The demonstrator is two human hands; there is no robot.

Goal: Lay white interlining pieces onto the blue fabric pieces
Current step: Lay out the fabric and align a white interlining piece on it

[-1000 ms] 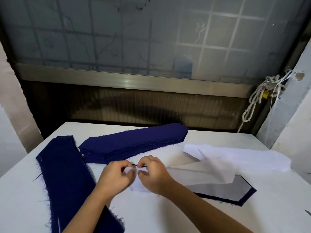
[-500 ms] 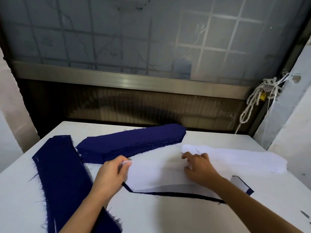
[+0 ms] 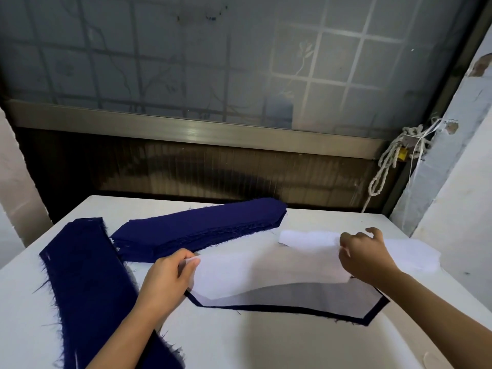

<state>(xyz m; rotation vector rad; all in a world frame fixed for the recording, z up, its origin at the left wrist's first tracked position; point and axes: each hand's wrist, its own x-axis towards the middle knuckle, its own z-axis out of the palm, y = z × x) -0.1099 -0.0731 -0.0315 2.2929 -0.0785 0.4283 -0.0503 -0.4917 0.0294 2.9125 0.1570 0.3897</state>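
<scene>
Right, from the head view I see both hands out over the white surface, holding one white interlining piece between them. The left hand pinches the piece's left end, thumb and fingers closed together on the cloth. The right hand grips the right end with curled fingers, and one finger sticks up free above the rest. The piece is pulled fairly flat between the two grips. Its near part lies over a blue fabric piece, which shows through as grey, and a thin dark blue rim runs out past the white along the near edge and round the pointed right end. The far part of the interlining looks raised off the blue, though I cannot tell by how much. Just behind the right hand lies a stack of white interlining, reaching out to both sides of that hand. Farther back, in the middle of the surface, sits a stack of blue pieces with frayed edges, set at a slant. A long blue strip pile runs down the left side, and the left forearm crosses over its near end. Beyond the surface I see a frosted window above a metal rail, and a knotted rope hangs at the right.
</scene>
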